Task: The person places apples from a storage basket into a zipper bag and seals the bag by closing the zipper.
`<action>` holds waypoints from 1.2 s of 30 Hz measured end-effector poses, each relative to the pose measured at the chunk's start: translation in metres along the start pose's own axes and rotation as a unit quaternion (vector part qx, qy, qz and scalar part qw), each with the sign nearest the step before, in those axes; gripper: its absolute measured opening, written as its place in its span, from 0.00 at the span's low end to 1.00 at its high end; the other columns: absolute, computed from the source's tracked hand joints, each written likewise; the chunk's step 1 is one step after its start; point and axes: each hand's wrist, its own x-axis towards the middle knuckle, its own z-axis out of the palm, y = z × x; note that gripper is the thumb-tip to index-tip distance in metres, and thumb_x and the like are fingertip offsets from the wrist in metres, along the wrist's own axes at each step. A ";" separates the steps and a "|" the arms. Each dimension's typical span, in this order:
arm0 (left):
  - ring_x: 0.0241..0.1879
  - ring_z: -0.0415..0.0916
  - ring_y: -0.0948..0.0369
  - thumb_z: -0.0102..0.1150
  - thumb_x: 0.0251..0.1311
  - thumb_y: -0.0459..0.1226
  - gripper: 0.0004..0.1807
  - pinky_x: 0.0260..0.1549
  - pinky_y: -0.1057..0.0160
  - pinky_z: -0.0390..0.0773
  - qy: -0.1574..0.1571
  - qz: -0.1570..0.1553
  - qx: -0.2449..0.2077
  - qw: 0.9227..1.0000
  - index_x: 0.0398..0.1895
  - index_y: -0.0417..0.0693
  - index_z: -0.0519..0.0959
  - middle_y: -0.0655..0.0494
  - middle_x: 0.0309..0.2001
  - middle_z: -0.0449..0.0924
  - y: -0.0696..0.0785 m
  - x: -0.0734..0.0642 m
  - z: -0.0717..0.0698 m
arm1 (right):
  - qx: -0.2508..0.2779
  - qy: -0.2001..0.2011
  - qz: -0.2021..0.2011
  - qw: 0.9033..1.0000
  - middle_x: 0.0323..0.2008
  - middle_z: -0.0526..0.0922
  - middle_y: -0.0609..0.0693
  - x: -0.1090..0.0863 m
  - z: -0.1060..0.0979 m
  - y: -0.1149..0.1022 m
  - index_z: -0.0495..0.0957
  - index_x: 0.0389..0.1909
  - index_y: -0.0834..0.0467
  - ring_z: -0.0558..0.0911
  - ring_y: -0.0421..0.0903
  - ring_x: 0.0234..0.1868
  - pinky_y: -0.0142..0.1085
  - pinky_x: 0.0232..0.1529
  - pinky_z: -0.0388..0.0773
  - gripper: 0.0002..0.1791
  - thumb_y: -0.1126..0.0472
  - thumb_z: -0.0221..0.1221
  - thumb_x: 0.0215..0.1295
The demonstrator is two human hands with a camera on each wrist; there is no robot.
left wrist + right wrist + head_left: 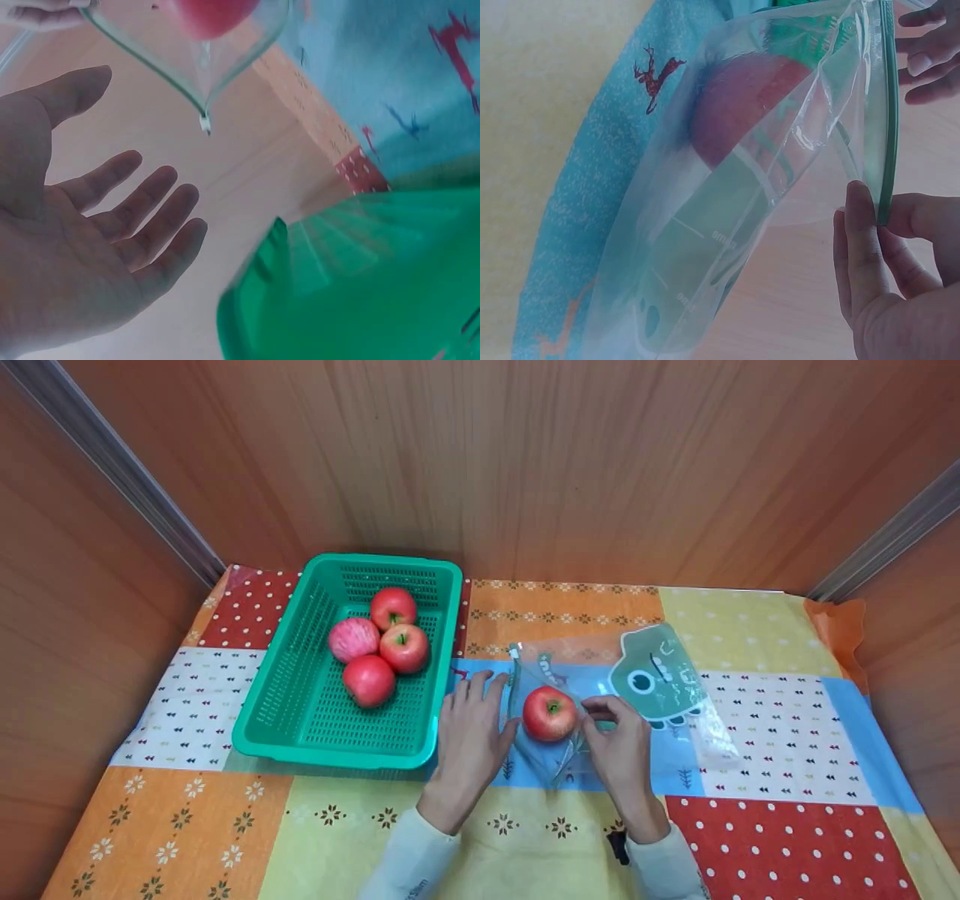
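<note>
A clear zip bag point(651, 671) with a green cartoon print lies on the cloth, its mouth toward the left. One red apple point(550, 713) sits just within the mouth; in the right wrist view the same apple point(739, 105) shows through the plastic. My right hand point(619, 739) pinches the green zip edge point(889, 112) between thumb and fingers. Between the basket and the bag is my left hand point(472, 731), fingers straight and spread. Its palm point(67, 255) holds nothing in the left wrist view, where the mouth gapes around the apple.
To the left stands a green plastic basket point(300, 690) with several apples point(369, 681), its right rim close to my left hand. A patchwork cloth point(360, 840) covers the table. Wooden panels point(525, 472) rise behind and at both sides.
</note>
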 end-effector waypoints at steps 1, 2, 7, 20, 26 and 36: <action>0.59 0.76 0.49 0.81 0.54 0.47 0.37 0.54 0.51 0.80 0.000 -0.004 -0.002 1.000 0.67 0.49 0.80 0.47 0.63 0.79 -0.002 0.000 -0.002 | 0.000 -0.001 0.000 1.000 0.39 0.89 0.59 0.000 0.000 0.000 0.88 0.41 0.66 0.89 0.56 0.39 0.29 0.37 0.82 0.08 0.76 0.67 0.63; 0.59 0.76 0.49 0.81 0.54 0.47 0.37 0.54 0.51 0.80 0.002 -0.008 -0.005 1.000 0.67 0.49 0.80 0.47 0.63 0.79 -0.004 0.001 -0.005 | 0.001 -0.002 0.001 1.000 0.39 0.89 0.59 0.000 0.000 0.000 0.88 0.41 0.66 0.89 0.56 0.39 0.29 0.36 0.82 0.08 0.75 0.67 0.63; 0.59 0.76 0.48 0.81 0.56 0.47 0.36 0.51 0.51 0.80 0.000 -0.030 -0.014 0.999 0.67 0.47 0.80 0.46 0.63 0.79 -0.014 0.003 -0.014 | 0.003 -0.006 0.005 1.000 0.40 0.89 0.59 -0.002 0.000 0.000 0.88 0.42 0.66 0.89 0.56 0.40 0.28 0.38 0.82 0.07 0.74 0.67 0.64; 0.58 0.76 0.47 0.79 0.59 0.46 0.35 0.54 0.48 0.79 0.005 -0.066 -0.024 0.998 0.68 0.45 0.78 0.44 0.62 0.78 -0.045 0.002 -0.028 | 0.010 -0.011 0.011 1.000 0.41 0.89 0.60 -0.002 0.000 -0.001 0.87 0.44 0.66 0.89 0.56 0.41 0.28 0.42 0.82 0.08 0.74 0.67 0.65; 0.57 0.76 0.46 0.80 0.56 0.45 0.38 0.54 0.47 0.79 0.006 -0.083 -0.029 0.996 0.69 0.43 0.78 0.43 0.63 0.78 -0.057 0.002 -0.034 | 0.005 -0.012 0.013 1.000 0.41 0.89 0.60 -0.002 0.000 -0.001 0.87 0.44 0.66 0.89 0.56 0.42 0.28 0.42 0.82 0.08 0.74 0.67 0.65; 0.58 0.74 0.43 0.80 0.56 0.43 0.40 0.57 0.42 0.78 0.003 -0.099 -0.042 0.994 0.70 0.41 0.76 0.40 0.64 0.77 -0.075 0.001 -0.039 | 0.000 -0.010 0.010 1.000 0.41 0.89 0.59 -0.002 0.000 0.002 0.88 0.43 0.65 0.89 0.55 0.42 0.32 0.45 0.85 0.08 0.75 0.67 0.65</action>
